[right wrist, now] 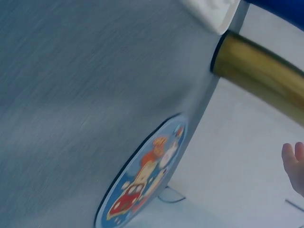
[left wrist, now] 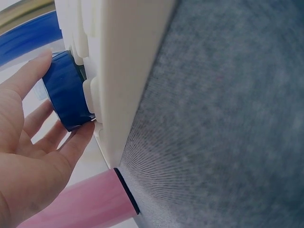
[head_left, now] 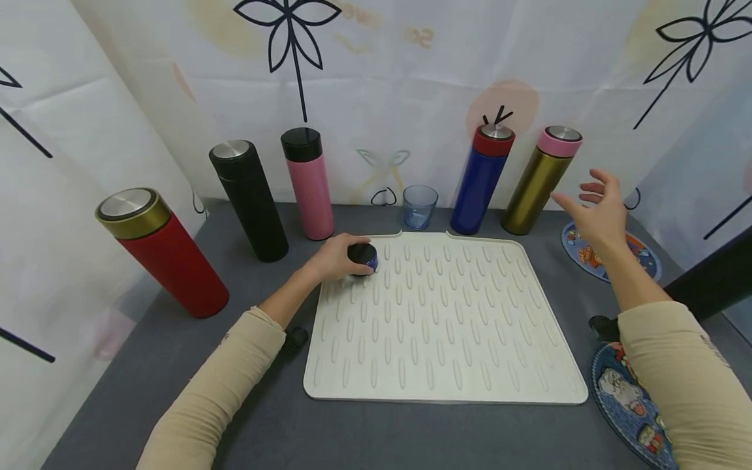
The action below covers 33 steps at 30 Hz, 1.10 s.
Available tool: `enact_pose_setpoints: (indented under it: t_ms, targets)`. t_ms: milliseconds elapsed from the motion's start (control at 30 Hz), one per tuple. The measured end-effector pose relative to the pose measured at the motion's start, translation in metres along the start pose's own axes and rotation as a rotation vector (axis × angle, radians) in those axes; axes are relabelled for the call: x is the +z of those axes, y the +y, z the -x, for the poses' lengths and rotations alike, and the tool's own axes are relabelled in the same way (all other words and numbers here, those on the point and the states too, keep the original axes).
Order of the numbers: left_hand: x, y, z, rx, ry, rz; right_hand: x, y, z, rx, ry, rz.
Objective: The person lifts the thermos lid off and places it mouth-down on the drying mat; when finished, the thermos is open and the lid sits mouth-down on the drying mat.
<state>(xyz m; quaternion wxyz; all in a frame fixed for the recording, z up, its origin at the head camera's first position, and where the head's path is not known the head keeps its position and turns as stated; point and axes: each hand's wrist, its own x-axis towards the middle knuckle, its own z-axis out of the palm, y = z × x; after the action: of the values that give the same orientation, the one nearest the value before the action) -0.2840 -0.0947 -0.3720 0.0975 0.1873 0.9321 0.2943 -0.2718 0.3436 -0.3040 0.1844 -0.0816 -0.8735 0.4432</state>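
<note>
Gripping a blue disc (left wrist: 69,92) by its side, the left hand (head_left: 336,258) has thumb and fingers clamped on it at the far left corner of the white ridged mat (head_left: 446,326), near the pink bottle (head_left: 310,196). The right hand (head_left: 600,212) is raised beside the gold bottle (head_left: 539,189), thumb spread from the fingers. Orange marks (head_left: 422,36) on the curtain (head_left: 382,104) resemble lettering, too faint to read. Cartoon figures decorate a blue coaster (right wrist: 142,175) at right.

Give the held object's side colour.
The held object has a blue side, clearest in the left wrist view.
</note>
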Motion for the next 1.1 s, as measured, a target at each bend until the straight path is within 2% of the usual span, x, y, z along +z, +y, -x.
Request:
enact_pose_setpoints:
  t_ms: [200,400,567,733,1100]
  targets:
    - [-0.002,0.0,0.003,-0.003,-0.003,-0.003,0.023,-0.014,-0.016,0.039,-0.035,0.004]
    - [-0.002,-0.001,0.002,-0.008,-0.007,-0.004,0.04,-0.017,-0.027,0.089,0.013,-0.021]
    - [-0.002,0.0,0.0,-0.007,-0.009,-0.002,0.047,-0.017,-0.033,0.145,0.057,-0.084]
    - [-0.002,0.0,0.0,-0.003,-0.011,-0.006,0.054,-0.014,-0.038,0.188,0.072,-0.094]
    - [-0.006,0.002,-0.002,0.019,-0.031,-0.044,0.062,-0.009,-0.041,0.19,0.061,-0.069]
